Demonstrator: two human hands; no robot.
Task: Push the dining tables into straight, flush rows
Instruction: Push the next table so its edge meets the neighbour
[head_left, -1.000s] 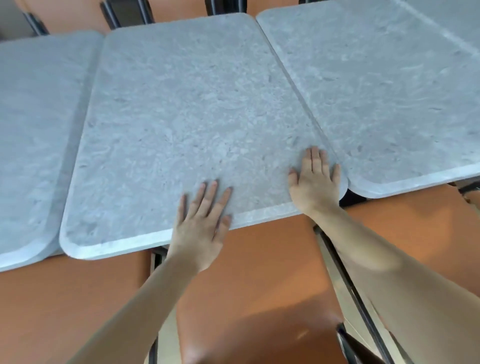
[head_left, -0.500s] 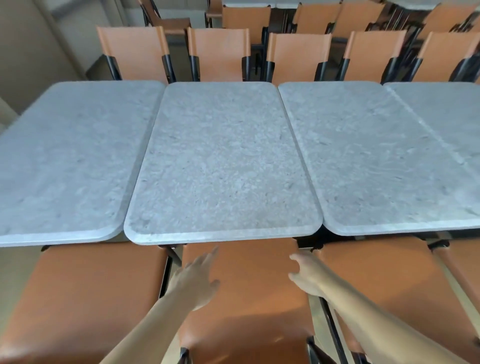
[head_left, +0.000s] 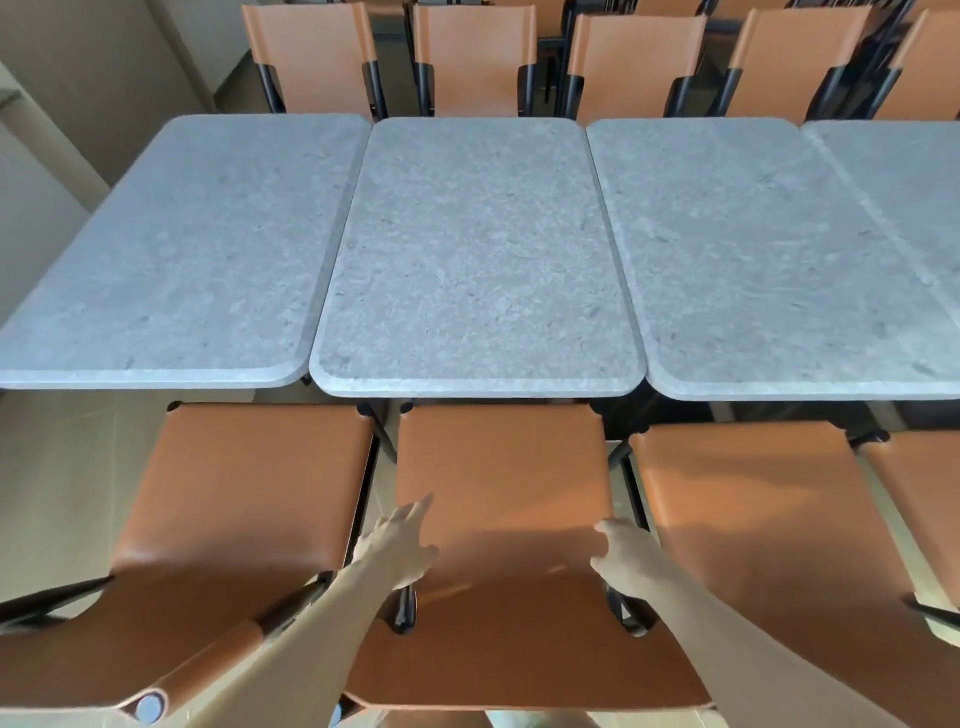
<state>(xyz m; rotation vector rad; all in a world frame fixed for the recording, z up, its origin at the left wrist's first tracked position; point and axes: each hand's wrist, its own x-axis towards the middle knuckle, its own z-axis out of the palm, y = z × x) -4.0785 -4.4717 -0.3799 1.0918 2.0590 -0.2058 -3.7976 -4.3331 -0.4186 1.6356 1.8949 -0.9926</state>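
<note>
Several grey stone-look dining tables stand side by side in one row. The middle table (head_left: 475, 260) sits between the left table (head_left: 182, 249) and the right table (head_left: 769, 260), with a further table (head_left: 914, 192) at the far right. The middle table's near edge lies slightly nearer me than the left table's. My left hand (head_left: 400, 545) hovers with loose straight fingers over the left side of the orange chair seat (head_left: 504, 478) in front of the middle table. Over that seat's right side is my right hand (head_left: 623, 558), relaxed and holding nothing. Neither hand touches a table.
Orange chairs with black frames flank the near side: one at left (head_left: 249, 488), one at right (head_left: 753, 509). A row of orange chair backs (head_left: 475, 57) lines the far side. A beige wall (head_left: 78, 78) stands at left, and floor shows beside the left chair.
Both hands have left the middle table's near edge and drawn back over the chair seat. My view has pulled back and up, so the whole row of tables shows.
</note>
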